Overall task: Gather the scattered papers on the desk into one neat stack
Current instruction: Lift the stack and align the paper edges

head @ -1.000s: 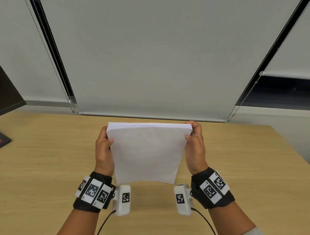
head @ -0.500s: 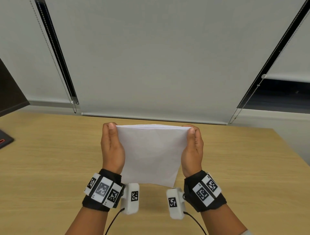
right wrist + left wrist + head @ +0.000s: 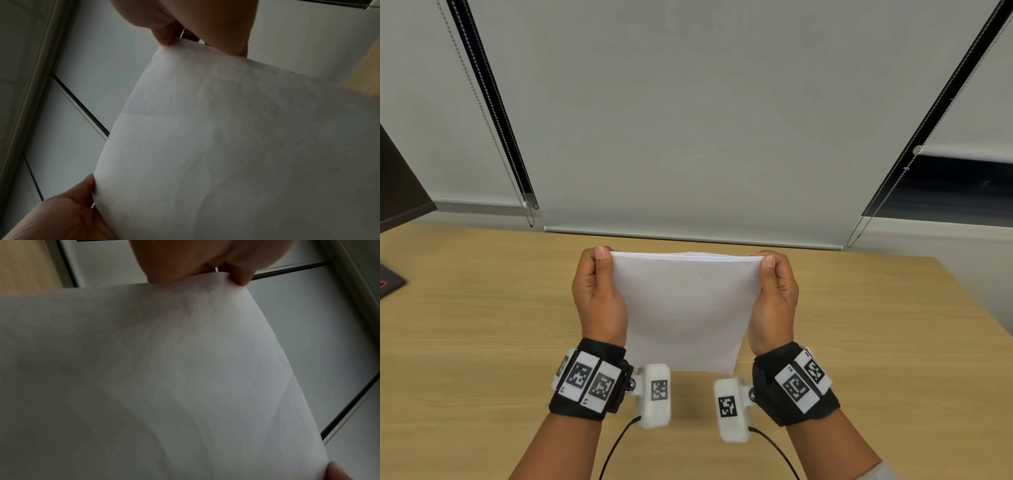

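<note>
setting: pale roller blinds (image 3: 688, 120) hang behind a light wooden tabletop (image 3: 482, 325); a dark object sits at the 9 o'clock edge, too cropped to identify.
papers: a white stack of papers (image 3: 685, 308) is held upright near the middle of the view, its lower edge just above or touching the tabletop; i cannot tell which. the top edge looks fairly even, with a few sheets showing slightly fanned.
left hand: the left hand (image 3: 599, 294) grips the stack's 9 o'clock side, thumb curled over the upper corner.
right hand: the right hand (image 3: 774, 298) grips the 3 o'clock side the same way, thumb on the upper corner.
wrist views: both show the paper bowing between the pinching fingers.
step: likely squaring the edges before laying the stack down.
risk: the bowed sheets could slide apart if either grip loosens, and a hard squeeze could crease the corners.
</note>
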Available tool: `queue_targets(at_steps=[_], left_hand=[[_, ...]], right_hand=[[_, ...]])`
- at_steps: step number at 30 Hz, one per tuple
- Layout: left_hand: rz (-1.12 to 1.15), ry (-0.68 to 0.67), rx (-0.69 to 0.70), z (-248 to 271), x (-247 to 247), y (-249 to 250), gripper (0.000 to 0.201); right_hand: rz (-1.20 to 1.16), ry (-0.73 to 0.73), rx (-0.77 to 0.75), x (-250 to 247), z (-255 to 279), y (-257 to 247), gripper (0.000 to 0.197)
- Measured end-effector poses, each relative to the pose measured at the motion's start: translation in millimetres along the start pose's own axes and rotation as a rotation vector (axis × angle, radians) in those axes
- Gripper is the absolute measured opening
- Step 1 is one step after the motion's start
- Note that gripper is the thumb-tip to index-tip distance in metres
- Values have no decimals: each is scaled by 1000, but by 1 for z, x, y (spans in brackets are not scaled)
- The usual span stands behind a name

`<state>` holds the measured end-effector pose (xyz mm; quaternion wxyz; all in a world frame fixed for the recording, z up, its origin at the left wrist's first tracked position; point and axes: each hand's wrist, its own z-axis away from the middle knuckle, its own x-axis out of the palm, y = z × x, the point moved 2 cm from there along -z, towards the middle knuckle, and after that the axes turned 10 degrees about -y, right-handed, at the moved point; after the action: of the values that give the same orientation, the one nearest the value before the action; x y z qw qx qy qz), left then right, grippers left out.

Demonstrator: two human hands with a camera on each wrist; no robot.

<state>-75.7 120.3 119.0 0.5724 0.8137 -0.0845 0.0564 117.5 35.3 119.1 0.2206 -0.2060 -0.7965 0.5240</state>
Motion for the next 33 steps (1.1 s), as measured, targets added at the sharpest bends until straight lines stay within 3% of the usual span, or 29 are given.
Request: queue_targets(at_steps=[10,14,21,25,27,30,33], left_hand=[[-57,78,-123,7,18,11,33],[-139,79,-97,4,21,13,34],[-90,133,-45,0,19,4,31],[-36,115,-43,-4,20,7,28],[23,66,-58,-4,15,2,26],[92,-174,-81,-3,-6,-17,53],[30,-383,-112,1,-27,-37,31]], right_hand=[[81,42,-36,7,6,0,26],[48,78,1,11,5,-4,26],[59,100,37,13,1,-11,30],[55,2,60,10,-1,-16,29],[23,-168,68,0,2,-11,27],[18,-393,167,-21,16,10,55],[220,-469,230,-29,27,39,63]])
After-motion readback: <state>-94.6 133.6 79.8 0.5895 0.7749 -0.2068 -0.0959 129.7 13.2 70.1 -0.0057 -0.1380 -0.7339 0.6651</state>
